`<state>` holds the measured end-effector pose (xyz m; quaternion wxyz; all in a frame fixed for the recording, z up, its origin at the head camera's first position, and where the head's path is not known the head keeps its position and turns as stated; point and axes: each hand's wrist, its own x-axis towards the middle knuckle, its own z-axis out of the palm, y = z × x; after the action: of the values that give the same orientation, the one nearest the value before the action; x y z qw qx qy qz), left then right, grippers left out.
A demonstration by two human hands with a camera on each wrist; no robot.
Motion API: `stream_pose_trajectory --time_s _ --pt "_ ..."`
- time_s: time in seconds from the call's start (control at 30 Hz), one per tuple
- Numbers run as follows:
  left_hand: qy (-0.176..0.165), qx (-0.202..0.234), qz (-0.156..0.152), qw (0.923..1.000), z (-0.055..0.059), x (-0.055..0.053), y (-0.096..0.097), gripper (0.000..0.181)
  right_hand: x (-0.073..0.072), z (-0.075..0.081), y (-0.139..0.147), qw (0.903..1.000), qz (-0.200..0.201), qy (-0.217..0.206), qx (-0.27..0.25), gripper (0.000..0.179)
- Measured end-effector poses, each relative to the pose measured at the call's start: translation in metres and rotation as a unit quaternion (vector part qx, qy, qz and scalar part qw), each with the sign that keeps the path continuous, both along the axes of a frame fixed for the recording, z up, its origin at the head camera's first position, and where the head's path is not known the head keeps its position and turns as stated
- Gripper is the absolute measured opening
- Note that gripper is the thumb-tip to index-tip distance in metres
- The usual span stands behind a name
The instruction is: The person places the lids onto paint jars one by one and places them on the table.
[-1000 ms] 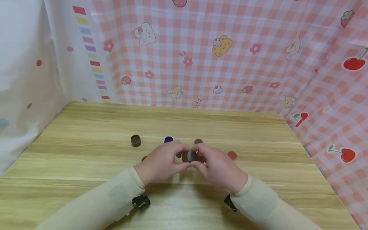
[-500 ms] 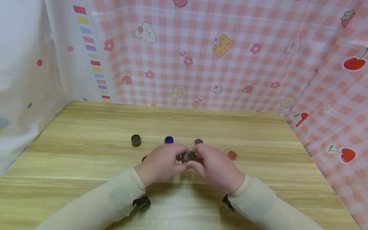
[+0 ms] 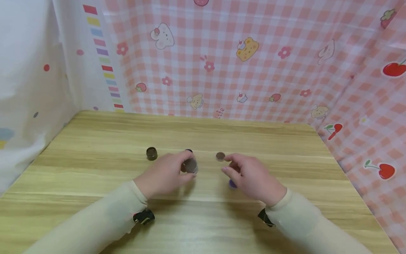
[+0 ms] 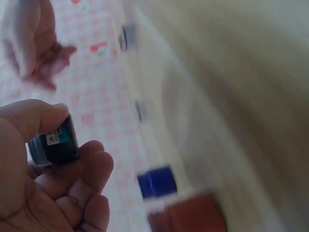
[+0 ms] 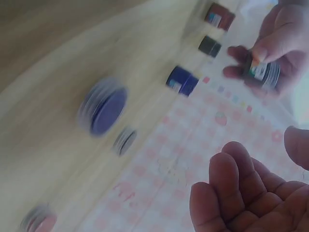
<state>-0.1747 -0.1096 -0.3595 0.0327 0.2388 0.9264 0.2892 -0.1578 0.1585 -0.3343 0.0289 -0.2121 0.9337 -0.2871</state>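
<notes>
My left hand (image 3: 168, 173) holds a small dark paint jar (image 4: 55, 145) between thumb and fingers, raised over the table. A ribbed clear cap sits on the jar, and a printed label shows on its side. To the right, my right hand (image 3: 253, 178) holds nothing, its fingers loosely bent. Under its thumb a purple lid (image 3: 233, 183) lies on the table, and a brown lid (image 3: 220, 156) lies just beyond its fingertips. Behind my left hand a blue jar (image 5: 182, 80) stands mostly hidden in the head view.
An open dark jar (image 3: 151, 153) stands on the wooden table (image 3: 203, 225) at left. A red-brown jar (image 5: 219, 16) and a red lid (image 5: 38, 220) show in the right wrist view. Patterned cloth (image 3: 206, 63) hangs behind the table.
My hands have come apart. The right hand has let go of the capped jar and moved right; the left has carried it left. The purple lid has come into view, the red lid is now covered.
</notes>
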Motion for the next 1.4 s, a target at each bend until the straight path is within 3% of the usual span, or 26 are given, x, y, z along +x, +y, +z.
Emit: stream_pose_trajectory --time_s 0.23,0.37,0.77,0.93,1.13,1.4 --pt "0.012 -0.011 0.052 0.9985 0.021 -0.01 -0.034 0.025 -0.005 0.007 0.027 0.9989 -0.03 0.026 0.024 0.034" --pt "0.018 -0.019 0.069 0.9973 0.024 -0.014 -0.047 0.023 -0.007 0.009 0.037 0.998 -0.04 0.028 0.039 0.036" --pt "0.013 -0.047 0.093 0.9944 0.012 -0.016 -0.09 0.019 -0.012 0.008 0.059 0.9958 -0.056 0.028 0.067 0.041" --pt "-0.018 -0.073 0.096 0.9926 0.004 -0.015 -0.107 0.018 -0.018 0.005 0.07 0.9942 -0.072 0.012 0.079 0.047" --pt "-0.089 -0.11 0.079 0.9868 -0.005 -0.014 -0.12 0.011 -0.026 -0.001 0.082 0.9915 -0.083 0.01 0.1 0.05" --pt "-0.105 -0.132 0.078 0.9825 -0.013 -0.01 -0.125 0.014 -0.035 -0.008 0.087 0.9899 -0.093 0.018 0.106 0.048"
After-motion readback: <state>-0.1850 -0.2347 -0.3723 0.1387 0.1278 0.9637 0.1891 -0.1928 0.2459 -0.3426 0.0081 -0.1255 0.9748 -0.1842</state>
